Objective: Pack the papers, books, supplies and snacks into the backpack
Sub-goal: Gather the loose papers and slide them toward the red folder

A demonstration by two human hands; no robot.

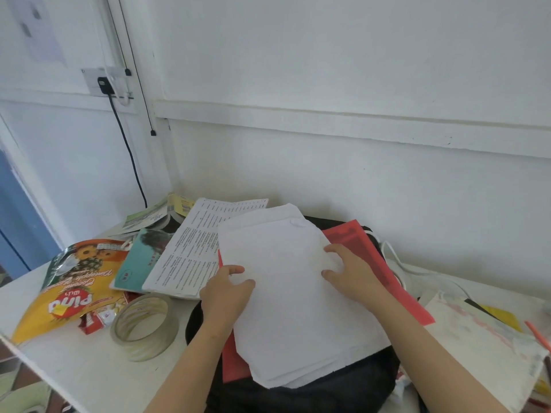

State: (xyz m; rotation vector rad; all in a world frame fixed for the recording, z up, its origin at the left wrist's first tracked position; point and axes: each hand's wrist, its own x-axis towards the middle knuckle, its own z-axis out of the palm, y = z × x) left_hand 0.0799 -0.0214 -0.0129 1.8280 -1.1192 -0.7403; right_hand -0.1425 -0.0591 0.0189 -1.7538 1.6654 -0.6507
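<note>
A stack of white papers lies on a red folder, both on top of the black backpack at the table's middle. My left hand grips the stack's left edge, thumb on top. My right hand rests on the stack's right side with fingers spread and bent. Left of the stack lie a printed sheet, a teal book and an open book. A yellow-orange snack bag, a small red wrapper and a roll of clear tape sit at the left.
The white table ends close at the lower left. More papers, a yellow item and an orange pen lie at the right, with a white cable behind. A wall stands right behind the table; a black cord hangs from a socket.
</note>
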